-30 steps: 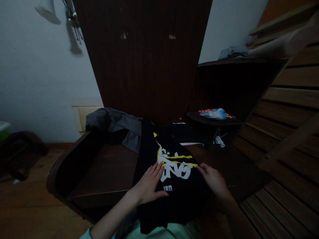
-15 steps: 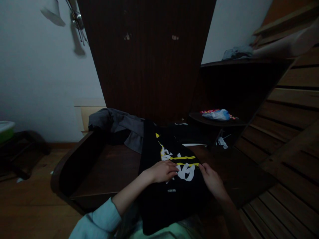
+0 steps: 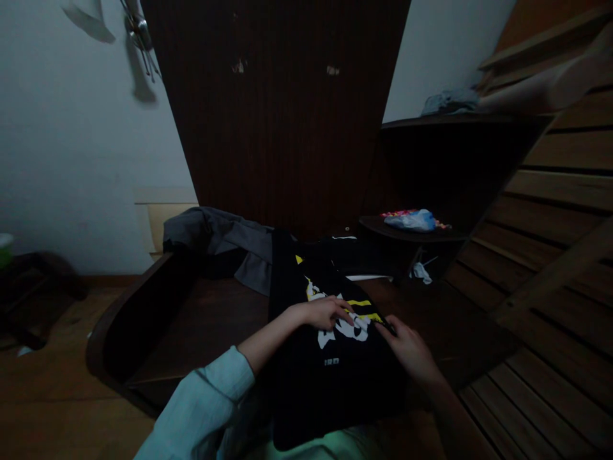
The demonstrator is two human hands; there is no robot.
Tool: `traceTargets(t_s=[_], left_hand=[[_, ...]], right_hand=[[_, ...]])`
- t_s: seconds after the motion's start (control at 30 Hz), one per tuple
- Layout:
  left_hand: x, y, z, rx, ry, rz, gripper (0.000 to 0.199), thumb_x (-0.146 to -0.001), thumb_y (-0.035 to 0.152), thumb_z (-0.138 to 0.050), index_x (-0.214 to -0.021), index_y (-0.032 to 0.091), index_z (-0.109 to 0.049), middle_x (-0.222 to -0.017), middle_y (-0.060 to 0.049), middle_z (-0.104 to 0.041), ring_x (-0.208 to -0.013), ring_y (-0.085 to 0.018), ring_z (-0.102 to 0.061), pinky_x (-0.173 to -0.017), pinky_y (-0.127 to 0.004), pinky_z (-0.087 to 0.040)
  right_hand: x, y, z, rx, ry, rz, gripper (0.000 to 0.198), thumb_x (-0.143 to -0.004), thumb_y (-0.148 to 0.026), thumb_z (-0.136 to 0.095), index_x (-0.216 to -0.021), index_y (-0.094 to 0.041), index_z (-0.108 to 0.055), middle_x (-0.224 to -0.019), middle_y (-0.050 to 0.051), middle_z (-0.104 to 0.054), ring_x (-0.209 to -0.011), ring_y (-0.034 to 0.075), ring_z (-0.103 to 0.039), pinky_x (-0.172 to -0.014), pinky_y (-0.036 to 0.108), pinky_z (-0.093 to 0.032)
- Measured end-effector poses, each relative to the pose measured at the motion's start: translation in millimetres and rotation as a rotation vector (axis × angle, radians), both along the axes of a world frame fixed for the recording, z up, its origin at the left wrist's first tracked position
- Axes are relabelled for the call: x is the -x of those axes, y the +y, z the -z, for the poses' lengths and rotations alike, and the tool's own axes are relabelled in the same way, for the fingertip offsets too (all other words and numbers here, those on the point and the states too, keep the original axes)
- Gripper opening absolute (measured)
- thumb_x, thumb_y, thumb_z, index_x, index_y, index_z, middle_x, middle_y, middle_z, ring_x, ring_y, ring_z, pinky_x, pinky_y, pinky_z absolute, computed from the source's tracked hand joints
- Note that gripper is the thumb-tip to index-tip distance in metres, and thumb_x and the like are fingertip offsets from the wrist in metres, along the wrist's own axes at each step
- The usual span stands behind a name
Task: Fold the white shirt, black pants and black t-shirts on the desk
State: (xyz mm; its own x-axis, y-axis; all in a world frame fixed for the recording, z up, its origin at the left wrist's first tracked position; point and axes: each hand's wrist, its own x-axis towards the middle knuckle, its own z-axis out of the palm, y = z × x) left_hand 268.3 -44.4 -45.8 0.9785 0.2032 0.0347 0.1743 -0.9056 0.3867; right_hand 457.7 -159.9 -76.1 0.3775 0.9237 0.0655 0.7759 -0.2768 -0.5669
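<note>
A black shirt (image 3: 306,396) with a white and yellow print lies spread from the bench down over my lap. My left hand (image 3: 328,312) rests on the print with its fingers extended across the white lettering, pressing on the cloth. At the shirt's right edge, my right hand (image 3: 405,345) pinches the fabric between thumb and fingers, and a small fold of cloth stands up there. Behind the shirt, a grey garment (image 3: 253,265) is draped over the bench's back left corner. Another dark folded cloth (image 3: 359,255) with a white edge lies at the back.
The dark wooden bench (image 3: 201,326) has a raised curved left side. To the right, a corner shelf (image 3: 376,225) holds a plastic bag (image 3: 412,220). Wooden slats (image 3: 555,255) rise on the far right. A tall dark panel (image 3: 282,128) stands behind the bench.
My left hand has slid rightward across the print, closer to my right hand. The right hand has lifted the shirt's edge into a small fold. The view has shifted slightly.
</note>
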Motion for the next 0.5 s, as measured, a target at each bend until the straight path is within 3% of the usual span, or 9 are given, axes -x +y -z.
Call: traceTargets(t_s=[0.2, 0.33, 0.43, 0.5], left_hand=[[-8.2, -3.3, 10.2, 0.137, -0.054, 0.092, 0.049, -0.063, -0.008, -0.045, -0.098, 0.020, -0.064, -0.125, -0.002, -0.049, -0.112, -0.015, -0.047, -0.097, -0.025, -0.031], [-10.8, -6.1, 14.4, 0.220, -0.054, 0.052, 0.043, -0.066, 0.001, -0.053, -0.103, 0.020, -0.062, -0.128, -0.002, -0.046, -0.115, -0.019, -0.044, -0.101, -0.031, -0.026], [-13.5, -4.7, 12.2, 0.388, -0.038, -0.024, 0.038, -0.063, 0.007, -0.060, -0.098, 0.021, -0.063, -0.130, -0.001, -0.042, -0.118, -0.023, -0.040, -0.100, -0.032, -0.027], [-14.5, -0.1, 11.1, 0.604, -0.063, -0.139, 0.028, -0.057, 0.004, -0.062, -0.081, 0.018, -0.066, -0.121, -0.001, -0.047, -0.113, -0.022, -0.043, -0.096, -0.029, -0.032]], right_hand=[[-4.0, 1.0, 5.5, 0.057, -0.024, -0.020, 0.029, -0.085, -0.035, -0.032, -0.095, -0.019, -0.054, -0.090, 0.009, -0.066, -0.086, 0.020, -0.062, -0.067, 0.025, -0.042], [2.0, 1.5, -1.9, 0.061, -0.129, -0.030, 0.031, -0.081, -0.045, -0.041, -0.094, -0.020, -0.054, -0.088, 0.009, -0.066, -0.084, 0.023, -0.062, -0.062, 0.026, -0.041], [24.0, -1.2, -16.1, 0.077, -0.258, -0.011, 0.029, -0.079, -0.043, -0.046, -0.096, -0.020, -0.054, -0.083, 0.008, -0.067, -0.078, 0.025, -0.063, -0.057, 0.027, -0.039], [44.5, -4.1, -22.9, 0.065, -0.307, -0.078, 0.022, -0.080, -0.033, -0.046, -0.096, -0.021, -0.055, -0.082, 0.007, -0.067, -0.077, 0.023, -0.063, -0.058, 0.026, -0.039]])
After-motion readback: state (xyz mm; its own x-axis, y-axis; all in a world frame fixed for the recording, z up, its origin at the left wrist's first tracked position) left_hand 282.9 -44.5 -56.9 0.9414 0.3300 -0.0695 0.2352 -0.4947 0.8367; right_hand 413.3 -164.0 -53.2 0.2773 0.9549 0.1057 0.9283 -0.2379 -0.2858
